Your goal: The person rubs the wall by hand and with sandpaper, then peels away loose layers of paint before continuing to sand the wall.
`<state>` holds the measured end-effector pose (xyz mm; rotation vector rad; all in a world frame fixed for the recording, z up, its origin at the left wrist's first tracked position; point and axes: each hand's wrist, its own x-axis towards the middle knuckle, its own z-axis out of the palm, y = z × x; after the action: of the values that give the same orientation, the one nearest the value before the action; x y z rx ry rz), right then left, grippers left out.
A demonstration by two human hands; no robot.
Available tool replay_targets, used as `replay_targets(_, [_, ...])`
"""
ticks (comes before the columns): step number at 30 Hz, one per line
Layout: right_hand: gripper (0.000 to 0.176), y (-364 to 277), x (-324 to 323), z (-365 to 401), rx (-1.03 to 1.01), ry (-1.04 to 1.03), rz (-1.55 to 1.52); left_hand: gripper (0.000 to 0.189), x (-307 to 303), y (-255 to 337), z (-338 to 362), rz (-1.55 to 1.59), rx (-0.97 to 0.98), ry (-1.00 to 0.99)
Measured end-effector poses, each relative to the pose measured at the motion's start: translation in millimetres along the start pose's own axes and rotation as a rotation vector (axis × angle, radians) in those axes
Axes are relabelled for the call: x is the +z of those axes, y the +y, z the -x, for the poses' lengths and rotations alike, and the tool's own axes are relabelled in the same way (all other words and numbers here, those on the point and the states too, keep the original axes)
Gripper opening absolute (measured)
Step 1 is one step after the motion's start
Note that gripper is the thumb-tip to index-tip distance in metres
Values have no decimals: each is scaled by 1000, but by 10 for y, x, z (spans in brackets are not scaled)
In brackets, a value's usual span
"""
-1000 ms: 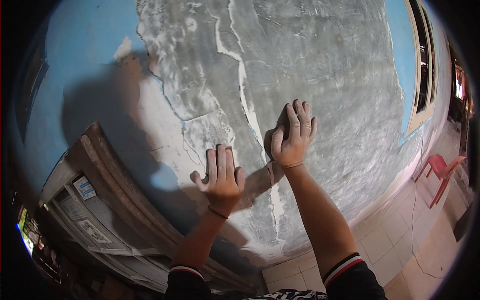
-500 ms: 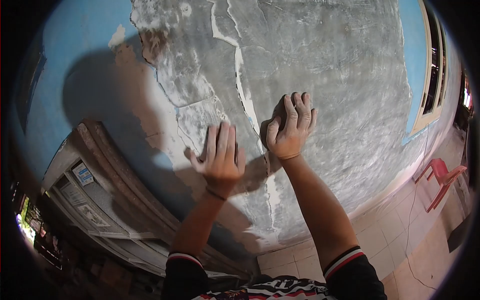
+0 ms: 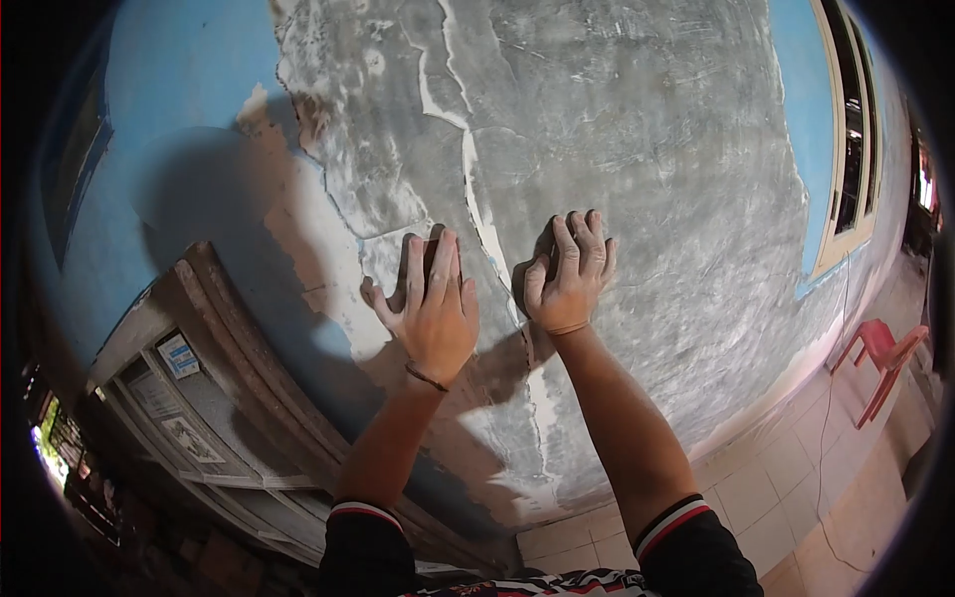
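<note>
Both of my hands are raised against a grey plastered wall (image 3: 637, 159). My left hand (image 3: 436, 313), a dark band at its wrist, is open with fingers pointing up and apart, close to or on the wall. To its right, my right hand (image 3: 572, 279) rests with its palm side on the plaster, fingers stretched and dusted with pale powder. A jagged crack (image 3: 480, 219) with white edges runs down between the two hands. Neither hand holds anything. The palms are hidden from view.
Blue paint (image 3: 189, 90) with peeled patches borders the plaster on the left. A wooden-framed glass cabinet or window (image 3: 199, 418) stands lower left. A barred window (image 3: 846, 149) is at right. A red plastic chair (image 3: 880, 353) and a thin cable (image 3: 821, 468) are on the tiled floor (image 3: 766, 497).
My left hand has shifted upward on the wall relative to the crack. My right hand stays near the same spot beside it. The view has tilted, so the wall appears lower.
</note>
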<state>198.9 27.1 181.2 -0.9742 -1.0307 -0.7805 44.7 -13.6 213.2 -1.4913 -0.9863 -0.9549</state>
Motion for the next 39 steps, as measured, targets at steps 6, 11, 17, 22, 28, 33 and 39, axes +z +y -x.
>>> replay_targets(6, [48, 15, -1, 9, -14, 8, 2, 40, 57, -22, 559, 26, 42, -54])
replay_targets(11, [48, 17, -5, 24, -12, 4, 11, 43, -49, -19, 124, 45, 27, -73])
replay_targets(17, [48, 14, -7, 20, -4, 5, 3, 41, 151, -121, 434, 67, -21, -2])
replay_targets(22, [47, 12, 3, 28, -1, 13, -5, 46, 48, -32, 420, 93, -204, -5])
replay_targets(28, [47, 21, 1, 22, -3, 20, -9, 70, -98, -28, 372, 162, -292, 21])
replay_targets(33, [46, 20, 3, 24, 4, 25, -13, 67, -204, -71, 265, 348, -354, -111])
replay_targets(39, [47, 26, 5, 32, -2, 27, -20, 46, -133, -146, 262, 386, -483, -151])
